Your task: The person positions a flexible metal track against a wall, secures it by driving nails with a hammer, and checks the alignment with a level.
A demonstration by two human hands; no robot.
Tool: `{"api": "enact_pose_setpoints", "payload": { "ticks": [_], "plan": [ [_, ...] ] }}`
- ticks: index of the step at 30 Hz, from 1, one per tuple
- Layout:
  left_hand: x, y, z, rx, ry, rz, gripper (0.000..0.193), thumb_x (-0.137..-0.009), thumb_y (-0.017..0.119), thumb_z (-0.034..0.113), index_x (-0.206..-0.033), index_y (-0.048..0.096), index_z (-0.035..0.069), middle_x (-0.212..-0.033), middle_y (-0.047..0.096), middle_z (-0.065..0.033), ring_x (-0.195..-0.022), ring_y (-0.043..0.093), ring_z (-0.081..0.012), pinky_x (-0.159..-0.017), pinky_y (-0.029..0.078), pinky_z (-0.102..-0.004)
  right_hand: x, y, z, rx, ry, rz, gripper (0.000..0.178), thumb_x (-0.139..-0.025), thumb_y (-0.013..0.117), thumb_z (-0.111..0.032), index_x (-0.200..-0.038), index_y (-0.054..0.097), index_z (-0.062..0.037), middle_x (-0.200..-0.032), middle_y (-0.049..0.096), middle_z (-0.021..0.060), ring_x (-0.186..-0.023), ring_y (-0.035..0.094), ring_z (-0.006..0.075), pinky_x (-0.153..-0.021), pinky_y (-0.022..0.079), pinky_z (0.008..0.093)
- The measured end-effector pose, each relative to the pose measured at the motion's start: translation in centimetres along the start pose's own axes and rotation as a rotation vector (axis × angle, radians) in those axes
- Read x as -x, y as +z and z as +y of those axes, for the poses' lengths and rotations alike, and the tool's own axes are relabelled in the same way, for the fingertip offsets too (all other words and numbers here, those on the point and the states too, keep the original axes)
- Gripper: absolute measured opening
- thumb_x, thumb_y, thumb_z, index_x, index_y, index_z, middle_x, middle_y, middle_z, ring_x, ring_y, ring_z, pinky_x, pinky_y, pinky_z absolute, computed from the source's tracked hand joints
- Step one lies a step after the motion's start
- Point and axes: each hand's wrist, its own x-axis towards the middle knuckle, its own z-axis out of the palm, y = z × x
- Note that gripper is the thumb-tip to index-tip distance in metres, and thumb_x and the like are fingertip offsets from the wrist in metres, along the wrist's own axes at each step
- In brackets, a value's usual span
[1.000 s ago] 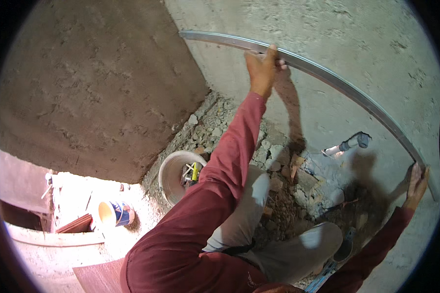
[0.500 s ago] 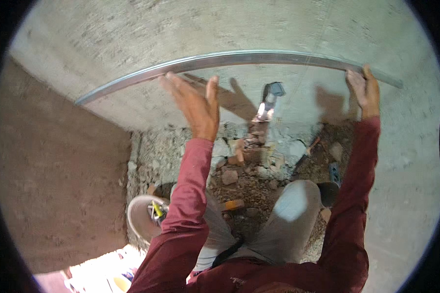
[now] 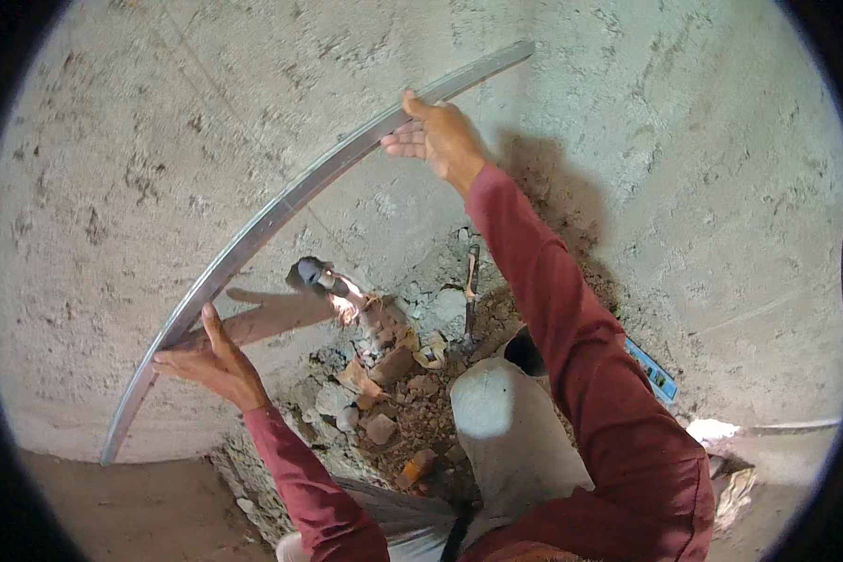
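A long metal straightedge [image 3: 290, 197] lies against the rough plastered wall, slanting from low on the left to high on the right. My right hand [image 3: 437, 140] grips its upper part, thumb over the top edge and fingers curled below. Lower down, my left hand [image 3: 217, 363] holds it at its lower edge, thumb and fingers set apart along it. What the left fingertips do behind the edge is partly hidden. Below the straightedge, a grey pipe end [image 3: 311, 272] shows in a hole in the wall.
Broken stones and rubble [image 3: 381, 429] lie at the wall's foot, around my knee [image 3: 485, 398]. A slim tool [image 3: 471, 286] leans upright there. An orange-brown block [image 3: 416, 466] lies nearer. A blue printed piece [image 3: 654, 371] is beside my right arm.
The view has turned, and the straightedge now appears steeply slanted instead of nearly level. My left hand, raised with spread fingers before, now holds its lower part. The bucket has left view.
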Motion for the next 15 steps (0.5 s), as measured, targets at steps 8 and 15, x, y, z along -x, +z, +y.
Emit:
{"api": "enact_pose_setpoints", "payload": {
  "ticks": [8,15],
  "plan": [
    [0.2,-0.2,4.1,0.188,0.018,-0.126,0.130,-0.083,0.061,0.071,-0.143,-0.001,-0.025,-0.153,-0.005,-0.0436,-0.149,-0.005,-0.0464,-0.120,0.000,-0.0522,0.0,-0.5,-0.3,-0.035,0.007,-0.063,0.060,-0.097,0.062,-0.037,-0.122,0.044,0.0138,-0.097,0.054,0.0225,-0.080,0.070,0.0334,-0.070,0.063,0.0395],
    [-0.9,2.7,1.7,0.224,-0.062,-0.131,0.143,-0.076,0.062,0.079,-0.140,-0.010,-0.027,-0.150,-0.017,-0.0458,-0.147,-0.015,-0.0465,-0.119,-0.009,-0.0518,0.1,-0.3,-0.1,0.022,0.006,-0.034,0.057,-0.097,0.060,-0.038,-0.118,0.048,0.0139,-0.094,0.057,0.0247,-0.078,0.069,0.0316,-0.068,0.062,0.0381]
  ]
}}
